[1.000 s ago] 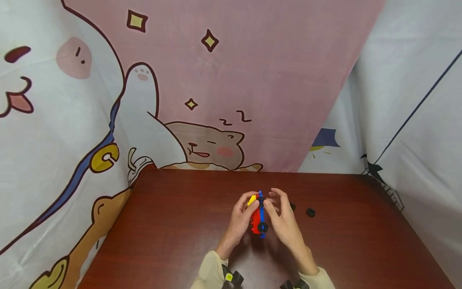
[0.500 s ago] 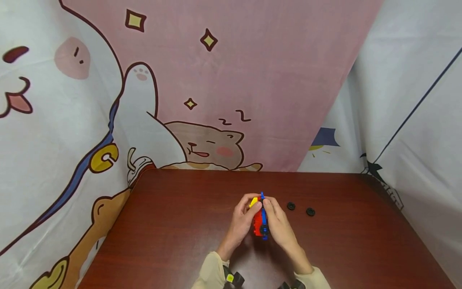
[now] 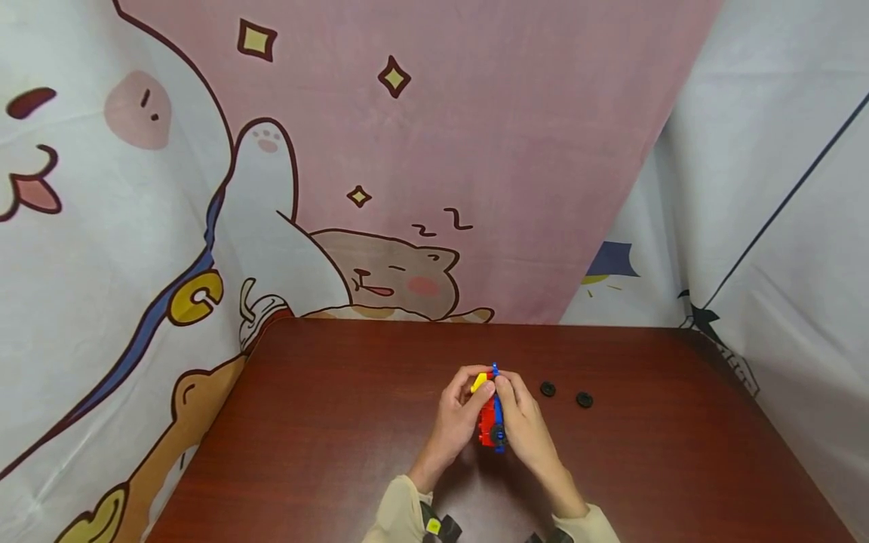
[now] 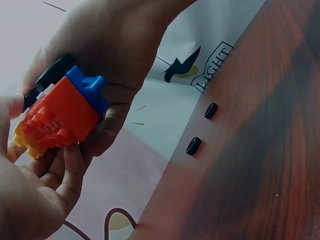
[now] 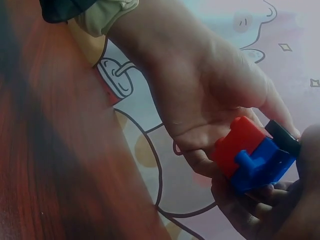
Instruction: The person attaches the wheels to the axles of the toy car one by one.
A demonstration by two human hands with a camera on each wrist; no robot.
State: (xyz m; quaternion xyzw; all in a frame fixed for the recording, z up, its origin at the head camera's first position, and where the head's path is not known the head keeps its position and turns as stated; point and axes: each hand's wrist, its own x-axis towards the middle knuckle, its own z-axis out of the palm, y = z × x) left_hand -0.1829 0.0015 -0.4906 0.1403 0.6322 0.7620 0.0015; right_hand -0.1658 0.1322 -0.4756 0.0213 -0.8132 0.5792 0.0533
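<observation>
A toy car of building bricks, red, yellow and blue point(image 3: 487, 424), is held up above the table between both hands. My left hand point(image 3: 453, 418) grips its red and yellow side, thumb on top and fingers beneath. On the blue side, my right hand point(image 3: 526, 422) pinches the car with its thumb near the far end. A black wheel point(image 3: 498, 434) sits at the near end of the blue part. Another dark wheel point(image 4: 55, 71) shows by the right hand in the left wrist view. The hands hide much of the far end.
Two loose black wheels point(image 3: 548, 388) lie on the brown wooden table point(image 3: 326, 422), to the right of the hands. A printed cloth point(image 3: 529, 166) hangs behind the table and along its sides.
The right hand, its fingers lifted off a second ago, has closed in against the car's blue side. The car has shifted slightly right and nearer. Both loose wheels lie where they were.
</observation>
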